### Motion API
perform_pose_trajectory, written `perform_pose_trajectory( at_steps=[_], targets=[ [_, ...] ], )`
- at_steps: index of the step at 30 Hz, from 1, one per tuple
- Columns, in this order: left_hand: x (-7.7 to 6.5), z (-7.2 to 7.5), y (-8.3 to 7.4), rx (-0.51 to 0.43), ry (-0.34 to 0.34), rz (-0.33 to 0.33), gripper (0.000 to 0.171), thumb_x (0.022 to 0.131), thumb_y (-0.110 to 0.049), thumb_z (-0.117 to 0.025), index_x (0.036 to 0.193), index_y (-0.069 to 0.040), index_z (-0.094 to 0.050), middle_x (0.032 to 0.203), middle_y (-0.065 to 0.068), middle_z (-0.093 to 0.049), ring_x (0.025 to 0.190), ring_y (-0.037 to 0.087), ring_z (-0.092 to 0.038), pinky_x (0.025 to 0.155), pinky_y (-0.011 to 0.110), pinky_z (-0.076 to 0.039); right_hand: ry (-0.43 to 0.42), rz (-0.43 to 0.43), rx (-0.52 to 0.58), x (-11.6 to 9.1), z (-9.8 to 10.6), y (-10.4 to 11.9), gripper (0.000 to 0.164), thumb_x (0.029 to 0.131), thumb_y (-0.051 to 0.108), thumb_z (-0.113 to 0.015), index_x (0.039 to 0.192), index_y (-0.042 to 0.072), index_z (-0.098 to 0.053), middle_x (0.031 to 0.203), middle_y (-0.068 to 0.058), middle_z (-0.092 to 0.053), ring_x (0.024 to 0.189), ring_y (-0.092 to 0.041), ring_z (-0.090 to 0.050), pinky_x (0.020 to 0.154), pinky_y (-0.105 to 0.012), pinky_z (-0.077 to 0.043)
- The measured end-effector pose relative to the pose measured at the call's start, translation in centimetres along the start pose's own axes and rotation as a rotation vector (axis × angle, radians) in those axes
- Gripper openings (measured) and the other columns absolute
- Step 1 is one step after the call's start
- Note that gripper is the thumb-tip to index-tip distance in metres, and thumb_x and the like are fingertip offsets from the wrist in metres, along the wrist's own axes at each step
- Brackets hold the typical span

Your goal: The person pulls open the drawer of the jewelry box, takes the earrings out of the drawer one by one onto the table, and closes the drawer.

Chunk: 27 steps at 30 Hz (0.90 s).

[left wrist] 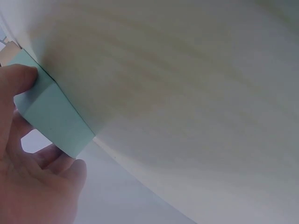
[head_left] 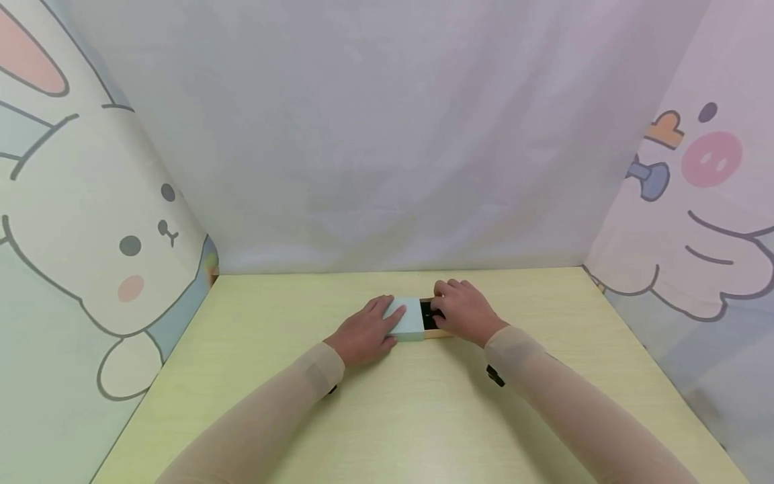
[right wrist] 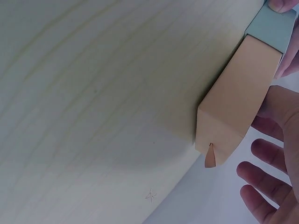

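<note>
A drawer-style box lies on the table, its light blue sleeve (head_left: pixel 412 324) at the left and its tan inner drawer (right wrist: pixel 238 88) slid partly out to the right. My left hand (head_left: pixel 363 333) grips the sleeve, thumb along the near side, one finger across the top. Inside the drawer a black lining (head_left: pixel 428 317) shows. My right hand (head_left: pixel 467 312) bends over the drawer, thumb and forefinger dipping inside. Whether they pinch anything there I cannot tell. The right wrist view shows the other fingers spread beyond the drawer, and a small tan tab (right wrist: pixel 210 157) at its end.
The pale wooden table (head_left: pixel 399 417) runs back to a white curtain (head_left: pixel 387 148). Cloth panels printed with a rabbit (head_left: pixel 91 222) and a pig-nosed figure (head_left: pixel 695 228) flank it on the left and right.
</note>
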<state>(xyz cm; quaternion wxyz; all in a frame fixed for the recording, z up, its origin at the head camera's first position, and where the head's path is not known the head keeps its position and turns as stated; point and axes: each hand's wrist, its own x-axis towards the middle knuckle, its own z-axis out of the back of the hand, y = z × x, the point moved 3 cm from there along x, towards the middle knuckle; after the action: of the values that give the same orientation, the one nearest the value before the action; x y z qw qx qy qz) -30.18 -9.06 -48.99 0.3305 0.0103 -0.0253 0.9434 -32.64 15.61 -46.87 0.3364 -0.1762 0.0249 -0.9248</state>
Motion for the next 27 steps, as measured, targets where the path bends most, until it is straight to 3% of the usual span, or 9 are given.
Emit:
perform_pose_trajectory(
  at_steps=[27],
  targets=[
    [-0.1, -0.1, 0.0, 0.016, -0.007, -0.010, 0.067, 0.121, -0.039, -0.067, 0.182, -0.016, -0.048, 0.183, 0.024, -0.046, 0.169, 0.040, -0.050, 0.128, 0.048, -0.061, -0.056, 0.042, -0.046, 0.7, -1.4, 0.4, 0.009, 0.099, 0.022, -0.096, 0.092, 0.020, -0.091, 0.104, 0.002, -0.074, 0.087, -0.020, -0.063, 0.077, -0.036, -0.056]
  ],
)
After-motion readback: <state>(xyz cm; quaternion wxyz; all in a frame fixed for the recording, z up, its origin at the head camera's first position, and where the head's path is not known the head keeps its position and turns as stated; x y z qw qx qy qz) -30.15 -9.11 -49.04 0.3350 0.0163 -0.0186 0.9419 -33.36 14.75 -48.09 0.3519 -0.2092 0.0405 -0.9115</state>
